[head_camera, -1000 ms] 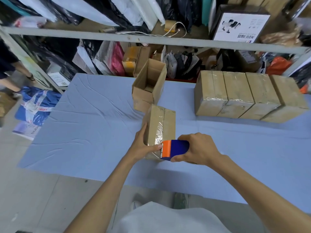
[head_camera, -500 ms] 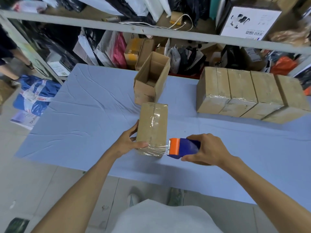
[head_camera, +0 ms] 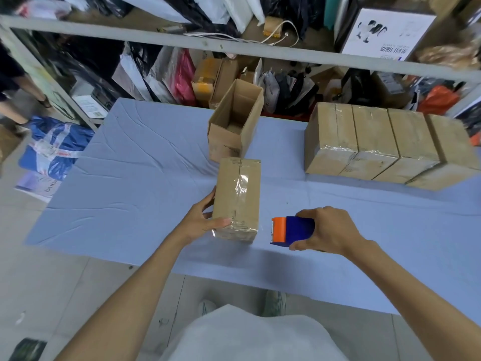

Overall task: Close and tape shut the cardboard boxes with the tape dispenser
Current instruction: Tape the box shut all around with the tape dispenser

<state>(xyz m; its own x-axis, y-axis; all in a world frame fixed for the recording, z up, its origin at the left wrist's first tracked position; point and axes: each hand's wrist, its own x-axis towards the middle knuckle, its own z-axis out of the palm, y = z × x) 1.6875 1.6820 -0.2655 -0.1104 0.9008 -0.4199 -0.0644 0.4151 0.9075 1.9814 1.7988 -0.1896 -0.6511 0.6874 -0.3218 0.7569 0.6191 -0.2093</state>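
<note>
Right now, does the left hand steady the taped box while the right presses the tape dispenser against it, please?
No: in the head view the right hand holds the tape dispenser clear of the box; the left hand steadies it.

Frame centre: taped brown cardboard box on blue-clothed surface; open brown cardboard box just above it; four taped cardboard boxes upper right, side by side.

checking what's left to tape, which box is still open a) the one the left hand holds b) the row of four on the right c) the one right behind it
c: the open cardboard box behind the taped box shows its inside.
</note>
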